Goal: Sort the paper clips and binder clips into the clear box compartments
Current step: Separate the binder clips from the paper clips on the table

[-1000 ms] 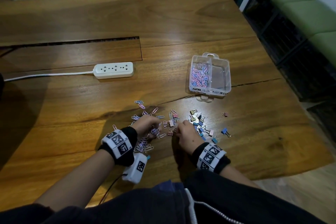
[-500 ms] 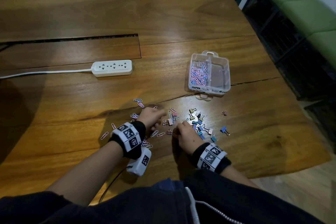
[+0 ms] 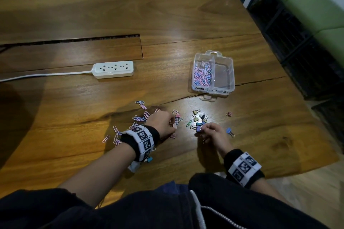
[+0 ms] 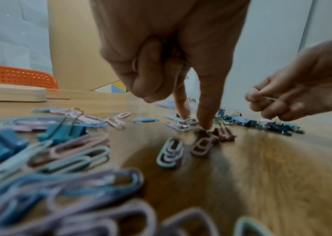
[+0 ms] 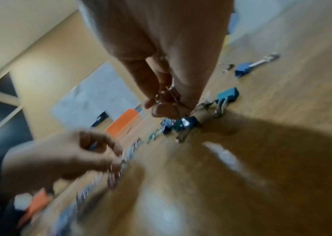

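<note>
1. Head view first: my left hand (image 3: 163,122) and my right hand (image 3: 214,132) are both down on the wooden table (image 3: 167,15), on the near side of the clear box (image 3: 213,73).
2. That clear box has pink and blue paper clips in its left compartment; I see only bare plastic in the right one.
3. Loose paper clips (image 3: 139,117) lie nearer to me than the box and to its left, around my left wrist.
4. Binder clips (image 3: 200,121) sit in a cluster straight in front of the box, at my right fingertips; one blue binder clip (image 3: 229,132) lies apart, to the right of that cluster.
5. My left hand has its outer fingers curled over a few clips, while two fingertips (image 4: 207,124) press down among clips on the table.
6. My right hand pinches the wire handles of a binder clip (image 5: 173,99) between thumb and fingers.
7. A white power strip (image 3: 113,69) lies well to the left of the box.
</note>
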`<state>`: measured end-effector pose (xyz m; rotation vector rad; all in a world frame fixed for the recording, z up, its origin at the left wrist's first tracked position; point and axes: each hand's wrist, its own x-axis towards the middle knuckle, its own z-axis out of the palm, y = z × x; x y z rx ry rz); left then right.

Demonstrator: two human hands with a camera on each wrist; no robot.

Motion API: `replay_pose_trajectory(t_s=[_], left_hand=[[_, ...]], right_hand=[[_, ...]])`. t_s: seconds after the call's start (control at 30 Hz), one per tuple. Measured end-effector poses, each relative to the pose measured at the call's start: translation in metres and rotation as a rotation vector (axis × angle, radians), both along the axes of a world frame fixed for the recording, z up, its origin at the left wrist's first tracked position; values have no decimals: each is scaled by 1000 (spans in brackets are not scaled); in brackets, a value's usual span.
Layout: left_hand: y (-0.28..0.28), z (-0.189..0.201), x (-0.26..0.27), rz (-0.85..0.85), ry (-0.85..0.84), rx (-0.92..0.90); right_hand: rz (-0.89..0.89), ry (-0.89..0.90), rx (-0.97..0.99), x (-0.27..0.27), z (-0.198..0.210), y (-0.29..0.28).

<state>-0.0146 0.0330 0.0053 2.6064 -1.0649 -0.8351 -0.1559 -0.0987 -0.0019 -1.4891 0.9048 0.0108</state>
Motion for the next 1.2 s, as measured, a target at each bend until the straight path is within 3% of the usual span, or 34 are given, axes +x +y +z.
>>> replay_pose_trajectory(t_s=[0.07, 0.17, 0.3, 0.37, 0.47, 0.67, 0.77, 0.9, 1.2], left_hand=[[0, -2, -2, -51, 132, -32], [2, -1, -2, -2, 229, -92], [6, -2, 12, 231, 102, -108], [7, -2, 18, 225, 63, -41], [6, -3, 22, 150, 25, 34], [5, -6, 10, -12, -59, 85], [8, -7, 8, 28, 0, 83], [7, -5, 5, 83, -54, 75], [-1, -3, 3, 71, 61, 71]], right_hand=[[-160, -83, 145, 1, 4, -9], [-148, -96, 101, 9, 6, -14], [179, 89, -348, 27, 4, -9], [363, 171, -611, 36, 1, -5], [500, 232, -747, 46, -1, -2], [661, 351, -800, 53, 4, -6], [731, 382, -788, 52, 7, -9], [669, 326, -735, 47, 5, -12], [754, 360, -829, 50, 0, -3]])
